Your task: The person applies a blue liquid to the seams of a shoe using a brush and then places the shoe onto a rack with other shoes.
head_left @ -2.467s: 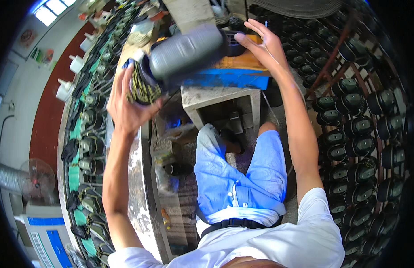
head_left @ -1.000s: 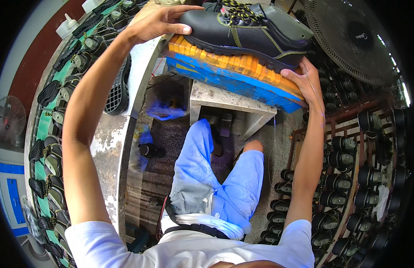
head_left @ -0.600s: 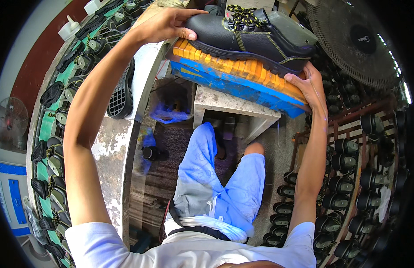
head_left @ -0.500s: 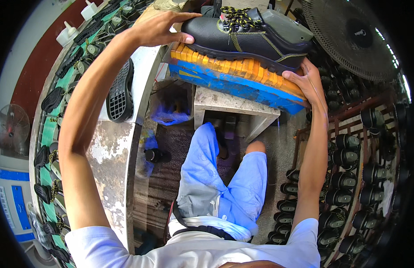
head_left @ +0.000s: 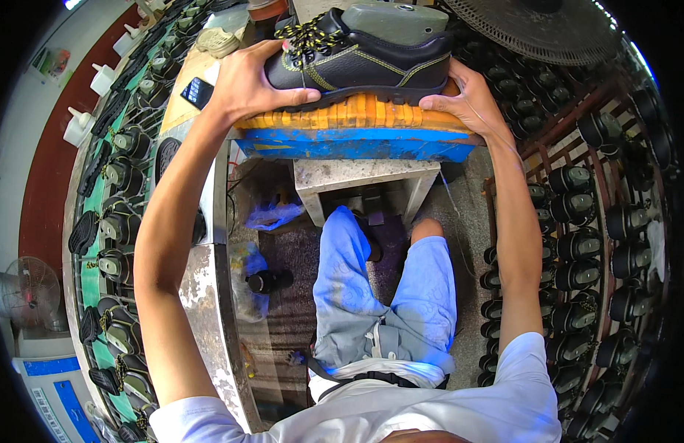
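Observation:
A black leather lace-up shoe (head_left: 357,65) with yellow stitching and black-yellow laces lies on its sole, toe to the left. A grey-green last (head_left: 397,18) fills it and sticks out of its opening. Underneath is an orange ribbed pad (head_left: 357,114) on a blue block (head_left: 349,146). My left hand (head_left: 250,83) is closed round the toe, thumb along the sole's near edge. Round the heel my right hand (head_left: 471,102) is closed, its thumb low against the sole. The fingers behind the shoe are partly hidden.
To the left, a green conveyor (head_left: 91,295) carries several lasted shoes and loose soles. A phone (head_left: 197,93) lies on the bench beside my left forearm. At right stand racks of shoes (head_left: 575,244) and a large fan (head_left: 538,29). A pale stand (head_left: 342,173) supports the block.
The view has shifted and turned. The shoe sits further left on the pad. My left hand wraps further round the toe, and my right hand has come up round the heel.

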The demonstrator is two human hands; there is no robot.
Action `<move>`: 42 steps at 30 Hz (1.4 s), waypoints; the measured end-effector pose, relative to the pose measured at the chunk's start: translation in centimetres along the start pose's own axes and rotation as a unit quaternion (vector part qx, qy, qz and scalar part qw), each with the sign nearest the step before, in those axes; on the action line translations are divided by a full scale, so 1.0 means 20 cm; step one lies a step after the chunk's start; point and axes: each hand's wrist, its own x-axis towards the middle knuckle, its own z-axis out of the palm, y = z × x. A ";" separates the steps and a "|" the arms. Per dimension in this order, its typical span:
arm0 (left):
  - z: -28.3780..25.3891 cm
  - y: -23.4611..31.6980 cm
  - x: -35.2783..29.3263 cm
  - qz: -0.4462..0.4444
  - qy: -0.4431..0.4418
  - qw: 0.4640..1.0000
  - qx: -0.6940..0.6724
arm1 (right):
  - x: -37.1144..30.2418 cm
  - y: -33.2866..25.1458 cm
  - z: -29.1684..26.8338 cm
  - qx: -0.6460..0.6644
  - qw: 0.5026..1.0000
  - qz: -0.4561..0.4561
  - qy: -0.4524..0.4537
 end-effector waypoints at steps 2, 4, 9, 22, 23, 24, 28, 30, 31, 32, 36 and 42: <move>0.00 0.01 0.00 -0.001 -0.007 1.000 -0.006 | 0.01 0.00 -0.01 -0.017 1.000 0.008 -0.006; -0.01 0.03 0.01 -0.002 -0.028 1.000 -0.012 | 0.00 0.00 -0.01 -0.030 0.999 0.028 -0.010; -0.01 -0.05 0.07 0.017 -0.047 0.998 0.024 | 0.01 -0.04 -0.02 -0.050 0.997 0.054 -0.014; -0.09 -0.33 -0.24 -0.142 -0.057 0.915 -0.374 | 0.01 -0.01 0.02 0.083 0.995 0.048 0.002; -0.05 -0.30 -0.27 -0.160 -0.052 0.875 -0.453 | 0.01 -0.03 0.01 0.071 0.996 0.050 -0.003; -0.03 -0.28 -0.27 -0.154 -0.025 0.877 -0.454 | 0.01 -0.03 0.01 0.059 0.997 0.052 -0.007; -0.03 -0.30 -0.28 -0.159 -0.037 0.881 -0.444 | 0.01 -0.04 0.04 0.059 0.996 0.062 0.002; -0.04 -0.29 -0.26 -0.149 -0.044 0.886 -0.436 | 0.01 -0.02 0.02 0.047 0.997 0.061 -0.002; -0.03 -0.28 -0.25 -0.144 -0.047 0.889 -0.432 | 0.00 -0.01 0.01 0.042 0.997 0.061 -0.004; -0.02 -0.27 -0.25 -0.133 -0.028 0.889 -0.438 | 0.01 -0.01 0.01 0.042 0.997 0.058 -0.003; 0.00 -0.28 -0.22 -0.092 -0.032 0.897 -0.430 | 0.00 -0.02 -0.01 0.054 0.997 0.054 -0.006; 0.00 -0.30 -0.26 -0.112 -0.027 0.894 -0.434 | 0.02 -0.03 0.00 0.054 0.997 0.053 -0.009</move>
